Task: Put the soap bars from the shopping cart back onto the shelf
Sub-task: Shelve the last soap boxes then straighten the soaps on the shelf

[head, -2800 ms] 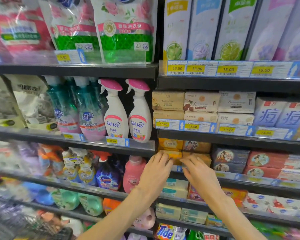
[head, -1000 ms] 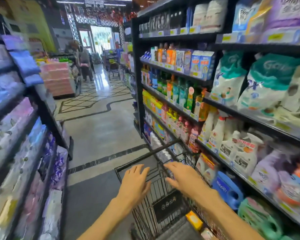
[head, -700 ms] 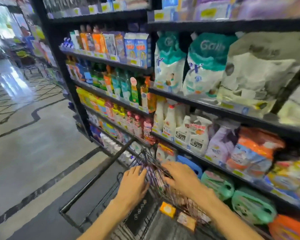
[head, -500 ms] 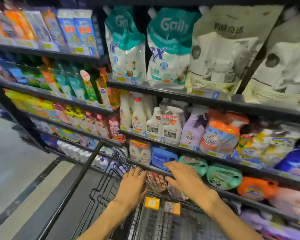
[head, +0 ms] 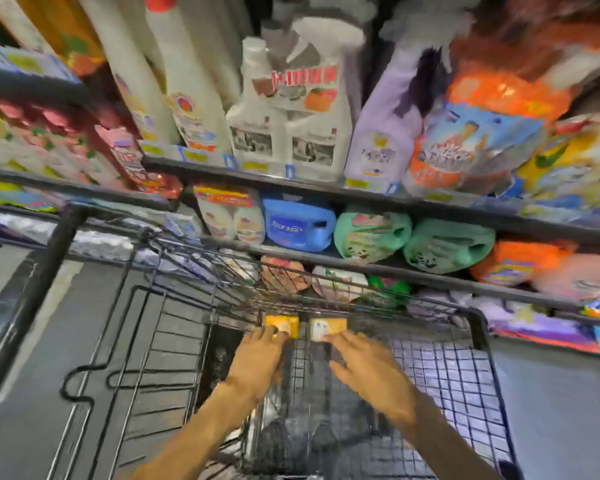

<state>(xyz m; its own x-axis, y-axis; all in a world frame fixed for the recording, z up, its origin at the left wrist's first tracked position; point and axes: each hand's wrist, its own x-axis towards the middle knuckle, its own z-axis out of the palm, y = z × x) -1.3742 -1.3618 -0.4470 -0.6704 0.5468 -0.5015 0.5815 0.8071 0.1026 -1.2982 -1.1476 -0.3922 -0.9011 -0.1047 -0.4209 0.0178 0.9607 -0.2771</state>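
Dark metal store shelf [head: 378,199] packed with detergent bottles at 12 o'clock. Black wire shopping cart [head: 482,327] below. Two yellow boxed soap bars [head: 288,323] on its floor. Left hand [head: 260,358] and right hand [head: 368,365], fingers extended, touch them.

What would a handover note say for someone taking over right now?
Left hand: fingertips on the yellow soap box, grip not yet closed.
Right hand: fingers extended, touching the paler soap box.
Both boxes lie side by side on the floor of the shopping cart, at its far end.
Done: nothing lifted from this pair.
Left: grasp both and place them on the soap shelf, out of view here.
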